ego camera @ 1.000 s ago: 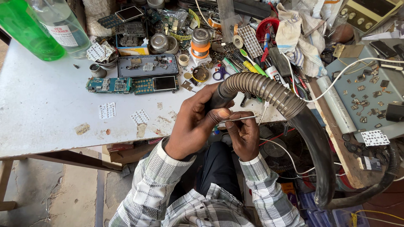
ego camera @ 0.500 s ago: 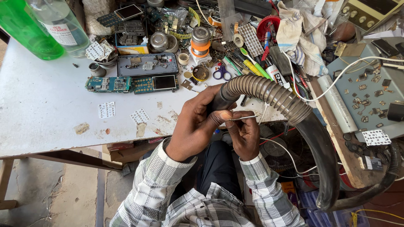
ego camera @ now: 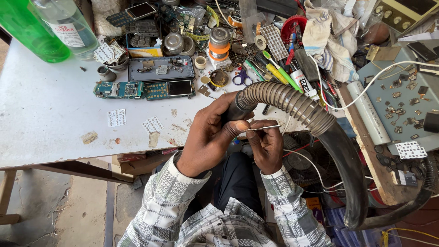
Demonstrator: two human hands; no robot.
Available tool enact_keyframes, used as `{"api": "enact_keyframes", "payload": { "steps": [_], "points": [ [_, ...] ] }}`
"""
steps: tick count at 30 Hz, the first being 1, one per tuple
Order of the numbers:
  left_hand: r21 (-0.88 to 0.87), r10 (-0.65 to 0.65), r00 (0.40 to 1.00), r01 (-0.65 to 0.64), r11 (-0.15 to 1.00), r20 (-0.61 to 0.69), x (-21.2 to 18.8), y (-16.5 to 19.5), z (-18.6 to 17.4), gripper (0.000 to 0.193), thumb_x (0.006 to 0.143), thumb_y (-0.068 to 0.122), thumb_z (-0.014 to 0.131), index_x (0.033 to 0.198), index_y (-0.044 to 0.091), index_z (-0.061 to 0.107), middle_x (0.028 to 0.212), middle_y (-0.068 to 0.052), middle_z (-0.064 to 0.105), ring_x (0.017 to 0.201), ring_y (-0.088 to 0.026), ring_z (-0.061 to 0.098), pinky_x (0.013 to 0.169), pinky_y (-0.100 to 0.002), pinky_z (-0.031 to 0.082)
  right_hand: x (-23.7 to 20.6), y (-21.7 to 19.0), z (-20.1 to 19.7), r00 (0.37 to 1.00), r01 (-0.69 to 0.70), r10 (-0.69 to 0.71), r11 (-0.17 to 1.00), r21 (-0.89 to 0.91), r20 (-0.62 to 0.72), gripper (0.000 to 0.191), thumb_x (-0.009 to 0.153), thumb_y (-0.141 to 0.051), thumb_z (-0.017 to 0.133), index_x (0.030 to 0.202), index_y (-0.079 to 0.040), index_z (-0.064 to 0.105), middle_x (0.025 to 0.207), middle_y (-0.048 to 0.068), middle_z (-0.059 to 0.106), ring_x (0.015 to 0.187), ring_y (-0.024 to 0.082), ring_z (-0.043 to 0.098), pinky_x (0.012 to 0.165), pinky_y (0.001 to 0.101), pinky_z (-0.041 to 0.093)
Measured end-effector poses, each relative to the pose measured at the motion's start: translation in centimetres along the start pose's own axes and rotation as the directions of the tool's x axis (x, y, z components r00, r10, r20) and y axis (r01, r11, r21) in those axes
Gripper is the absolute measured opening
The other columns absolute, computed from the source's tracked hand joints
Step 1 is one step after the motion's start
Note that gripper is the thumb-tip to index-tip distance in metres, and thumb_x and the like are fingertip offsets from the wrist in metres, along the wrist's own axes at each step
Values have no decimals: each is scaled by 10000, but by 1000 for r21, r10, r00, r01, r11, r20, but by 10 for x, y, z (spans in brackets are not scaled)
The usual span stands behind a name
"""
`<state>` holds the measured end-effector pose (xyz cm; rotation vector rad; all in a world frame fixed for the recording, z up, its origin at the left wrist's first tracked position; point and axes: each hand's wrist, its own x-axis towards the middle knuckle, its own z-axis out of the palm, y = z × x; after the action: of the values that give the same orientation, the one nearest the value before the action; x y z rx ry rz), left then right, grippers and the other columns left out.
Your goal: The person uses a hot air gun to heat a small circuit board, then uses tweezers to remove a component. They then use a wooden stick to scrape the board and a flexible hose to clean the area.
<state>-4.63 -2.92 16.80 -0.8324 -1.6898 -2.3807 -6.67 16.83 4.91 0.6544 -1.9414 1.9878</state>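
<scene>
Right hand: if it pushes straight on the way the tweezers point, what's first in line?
The right hand aims the thin tweezers leftward at the left hand, so its thumb tip, beside the hose end, comes first. Depth is hard to judge.

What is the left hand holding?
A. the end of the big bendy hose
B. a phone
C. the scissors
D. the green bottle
A. The left hand is wrapped around the dark end of the ribbed hose, while the scissors and the green bottle sit untouched on the table.
</scene>
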Motion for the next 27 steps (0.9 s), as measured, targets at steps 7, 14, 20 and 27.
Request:
{"api": "enact_keyframes", "payload": {
  "steps": [7,14,20,27],
  "points": [
    [-25,-1,1000,1,1000,-9,-1,-1,3,497,1012,161,721,1436,-36,552,1204,-71,665,1130,-141,629,1051,-311,516,0,0,0,1000,29,-29,999,-44,-10,177,1048,-102,660,1167,-28,551,1148,113,653,1018,140,666,883,285,570],
    [-41,-3,1000,3,999,-3,4,-5,0,506,1008,161,718,1439,-38,544,1258,-83,665,1176,-156,648,1084,-331,524,0,-3,1,1000,2,-2,1000,-29,-1,172,1048,-89,646,1175,-32,546,1158,111,656,1055,149,686,901,287,587],
    [-12,-8,1000,8,1000,-12,0,-2,-1,503,1007,166,717,1435,-36,547,1233,-84,676,1161,-150,651,1068,-324,528,0,-5,4,1000,-2,2,1000,-13,0,182,1042,-69,650,1181,-23,541,1153,118,652,1034,138,668,892,281,566],
    [-32,-6,1000,6,999,-3,-2,0,2,500,1007,153,722,1436,-40,553,1197,-78,663,1130,-141,628,1042,-312,522,-1,-4,2,1000,-17,16,1000,-26,-15,180,1042,-85,655,1169,-24,544,1144,111,664,987,121,658,858,267,555]
  ]
}}
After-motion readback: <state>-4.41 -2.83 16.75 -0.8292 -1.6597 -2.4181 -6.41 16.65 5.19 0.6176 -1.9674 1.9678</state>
